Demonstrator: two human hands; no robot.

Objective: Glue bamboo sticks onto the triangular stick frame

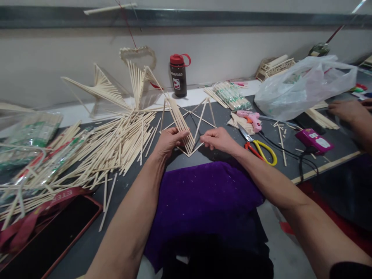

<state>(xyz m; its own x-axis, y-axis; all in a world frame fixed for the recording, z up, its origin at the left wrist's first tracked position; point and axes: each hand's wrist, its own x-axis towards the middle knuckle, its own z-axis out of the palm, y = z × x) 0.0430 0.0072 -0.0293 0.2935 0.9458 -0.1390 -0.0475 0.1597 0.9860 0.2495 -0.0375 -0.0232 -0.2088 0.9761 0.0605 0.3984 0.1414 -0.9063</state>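
A wooden stick frame [180, 123] with pointed corners and a row of parallel sticks stands on the dark table in front of me. My left hand [172, 142] grips the lower part of the parallel sticks, thumb on top. On the frame's right side, my right hand [214, 140] is closed in a pinch at the end of a thin stick near the lower corner. Loose sticks [116, 135] lie in a heap to the left. Scissors [257, 145] with yellow and red handles and a pink glue gun [250, 119] rest to the right.
A red-lidded bottle [178, 77] stands behind the frame. Stick sculptures [99, 87] lean at the back left. A phone [55, 236] lies at the front left. To the right are a plastic bag [302, 85], a purple device [314, 141] with black cables and another person's hand [348, 112].
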